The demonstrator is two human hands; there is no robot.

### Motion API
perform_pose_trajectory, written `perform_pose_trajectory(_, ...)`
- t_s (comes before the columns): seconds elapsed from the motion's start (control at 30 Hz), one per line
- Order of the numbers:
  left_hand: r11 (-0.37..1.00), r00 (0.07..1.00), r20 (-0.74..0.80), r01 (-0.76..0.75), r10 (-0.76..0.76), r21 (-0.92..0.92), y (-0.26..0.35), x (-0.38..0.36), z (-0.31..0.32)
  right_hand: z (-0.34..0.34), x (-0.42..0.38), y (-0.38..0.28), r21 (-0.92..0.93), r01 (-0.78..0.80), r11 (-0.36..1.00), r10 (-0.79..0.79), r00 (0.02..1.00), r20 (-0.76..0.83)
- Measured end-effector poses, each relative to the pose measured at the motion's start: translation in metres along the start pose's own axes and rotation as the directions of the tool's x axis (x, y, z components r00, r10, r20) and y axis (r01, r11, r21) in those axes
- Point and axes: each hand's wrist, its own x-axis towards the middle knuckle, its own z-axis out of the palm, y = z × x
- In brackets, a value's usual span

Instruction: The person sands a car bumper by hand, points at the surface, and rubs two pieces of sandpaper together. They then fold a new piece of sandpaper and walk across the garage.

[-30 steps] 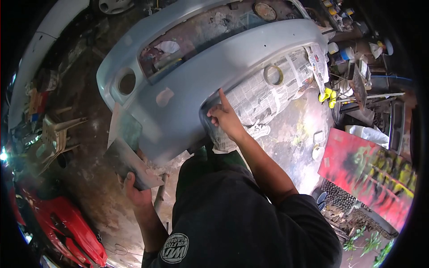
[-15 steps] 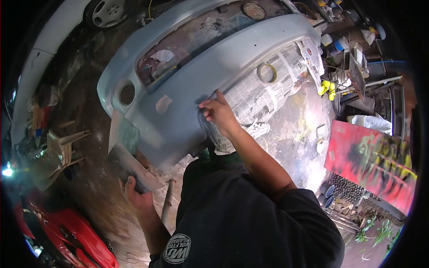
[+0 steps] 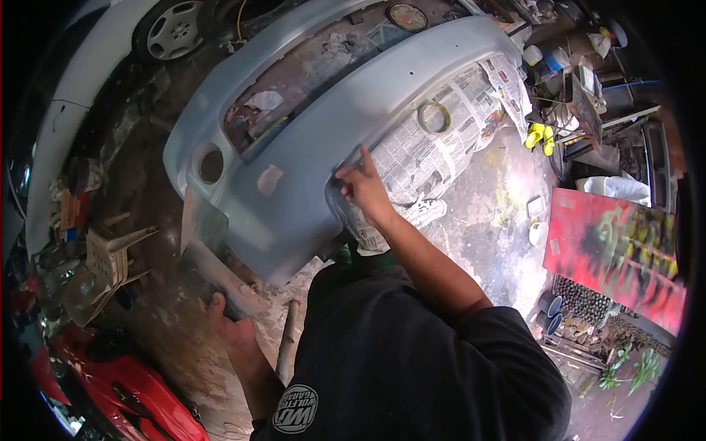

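Observation:
A grey car bumper cover (image 3: 294, 195) stretches across the view, with a pinkish filler patch (image 3: 270, 179) on its face. At the dark edge of its lower opening is my right hand (image 3: 365, 192), one finger extended and the others bent. Its fingers are partly hidden, and any small thing between them cannot be made out. Newspaper (image 3: 412, 158) covers the opening beside that hand. Low on the left, my left hand (image 3: 234, 323) is closed, thumb on top, around the end of a flat dark board (image 3: 217, 279) with a paler end.
A roll of tape (image 3: 434, 117) lies on the newspaper. To the left stand a plastic chair (image 3: 107, 261) and a red car part (image 3: 121, 375). A paint-smeared red panel (image 3: 588, 242) and cluttered shelving are on the right. A stick (image 3: 288, 338) is near my left forearm.
The view has shifted slightly. My right hand stays at the bumper's edge, its fingers a little lower along it. The left hand still holds the board.

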Motion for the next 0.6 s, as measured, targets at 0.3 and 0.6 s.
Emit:
perform_pose_trajectory(0.3,0.997,0.997,0.056,-0.060,0.058,0.039,-0.003,-0.003,-0.003,-0.002,0.011,0.022,-0.182,0.037,0.983,-0.030,0.999,0.042)
perform_pose_trajectory(0.6,1.000,0.999,0.051,0.014,-0.013,-0.020,-0.004,-0.009,0.001,0.000,0.007,0.034,-0.233,0.066,0.970,-0.046,0.995,0.094)
